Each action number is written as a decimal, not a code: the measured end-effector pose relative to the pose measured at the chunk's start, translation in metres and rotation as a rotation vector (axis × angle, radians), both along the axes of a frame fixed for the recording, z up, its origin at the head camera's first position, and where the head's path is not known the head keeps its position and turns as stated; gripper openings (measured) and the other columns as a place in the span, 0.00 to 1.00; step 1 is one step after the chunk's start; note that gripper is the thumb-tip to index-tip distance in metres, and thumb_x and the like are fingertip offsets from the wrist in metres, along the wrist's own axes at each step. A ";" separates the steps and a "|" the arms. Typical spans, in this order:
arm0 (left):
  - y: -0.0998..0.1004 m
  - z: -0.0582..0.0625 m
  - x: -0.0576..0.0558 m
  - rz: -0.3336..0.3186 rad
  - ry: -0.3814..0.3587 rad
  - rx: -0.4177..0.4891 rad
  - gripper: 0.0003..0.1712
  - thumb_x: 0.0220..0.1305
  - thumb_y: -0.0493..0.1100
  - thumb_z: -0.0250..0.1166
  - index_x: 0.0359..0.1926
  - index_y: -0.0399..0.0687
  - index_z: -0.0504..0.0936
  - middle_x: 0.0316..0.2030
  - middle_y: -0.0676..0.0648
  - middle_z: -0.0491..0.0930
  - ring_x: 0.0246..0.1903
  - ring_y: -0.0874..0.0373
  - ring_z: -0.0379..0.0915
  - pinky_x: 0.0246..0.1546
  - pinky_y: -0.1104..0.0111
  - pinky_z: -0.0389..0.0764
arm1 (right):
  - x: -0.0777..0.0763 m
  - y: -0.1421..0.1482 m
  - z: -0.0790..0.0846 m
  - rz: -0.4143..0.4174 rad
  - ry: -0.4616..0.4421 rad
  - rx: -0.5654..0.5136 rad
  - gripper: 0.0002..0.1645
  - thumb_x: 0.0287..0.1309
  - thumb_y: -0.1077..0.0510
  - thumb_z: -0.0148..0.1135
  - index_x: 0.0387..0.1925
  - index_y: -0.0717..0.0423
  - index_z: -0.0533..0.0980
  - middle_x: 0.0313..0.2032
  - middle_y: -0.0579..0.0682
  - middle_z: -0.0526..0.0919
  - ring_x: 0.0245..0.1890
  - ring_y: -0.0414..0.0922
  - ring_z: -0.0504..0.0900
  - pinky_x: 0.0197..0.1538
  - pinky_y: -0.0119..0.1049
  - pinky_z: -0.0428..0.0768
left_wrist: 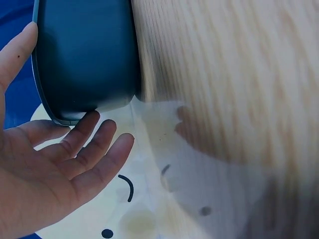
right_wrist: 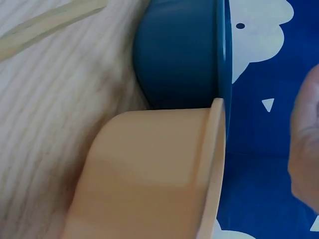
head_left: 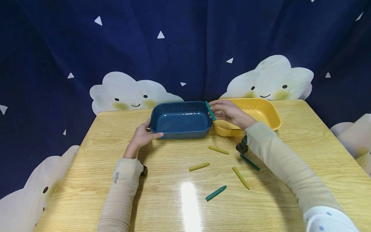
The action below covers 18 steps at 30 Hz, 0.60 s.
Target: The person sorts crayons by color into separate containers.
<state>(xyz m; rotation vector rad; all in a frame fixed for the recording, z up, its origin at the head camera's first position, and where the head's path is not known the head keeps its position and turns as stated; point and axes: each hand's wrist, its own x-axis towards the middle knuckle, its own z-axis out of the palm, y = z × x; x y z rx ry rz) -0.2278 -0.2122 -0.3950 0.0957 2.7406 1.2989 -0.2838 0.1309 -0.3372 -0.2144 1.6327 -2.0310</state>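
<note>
A dark blue plastic basin [head_left: 181, 134] stands at the back of the table. My left hand [head_left: 141, 137] rests at its left end; in the left wrist view the thumb lies against the rim and loosely bent fingers touch the end wall. My right hand [head_left: 227, 111] pinches a green crayon [head_left: 210, 111] above the place where the blue basin meets a yellow basin [head_left: 273, 120]. Only part of the right hand [right_wrist: 306, 144] enters the right wrist view, where the crayon is out of sight. Inside the blue basin I see no crayons.
Yellow crayons [head_left: 241, 178] and two green ones, a near one [head_left: 215, 193] and another [head_left: 250, 162] beside the right forearm, lie scattered on the wooden table [head_left: 162, 199]. Behind the basins hangs a dark blue curtain [head_left: 185, 48] with clouds. Each wrist carries a small black camera.
</note>
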 end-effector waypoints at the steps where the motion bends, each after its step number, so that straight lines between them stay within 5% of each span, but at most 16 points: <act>1: 0.000 0.000 0.000 0.000 0.002 -0.001 0.54 0.52 0.50 0.69 0.69 0.34 0.45 0.61 0.33 0.60 0.51 0.42 0.67 0.46 0.56 0.72 | -0.001 -0.002 0.001 -0.008 -0.002 0.025 0.14 0.62 0.67 0.50 0.50 0.65 0.68 0.28 0.51 0.81 0.25 0.42 0.79 0.34 0.34 0.79; 18: 0.000 0.001 0.000 -0.005 -0.002 0.006 0.54 0.52 0.50 0.69 0.68 0.33 0.45 0.63 0.33 0.58 0.53 0.42 0.65 0.50 0.55 0.69 | -0.030 -0.029 0.016 -0.010 -0.010 0.199 0.23 0.59 0.67 0.53 0.57 0.65 0.66 0.31 0.52 0.80 0.28 0.45 0.81 0.32 0.36 0.80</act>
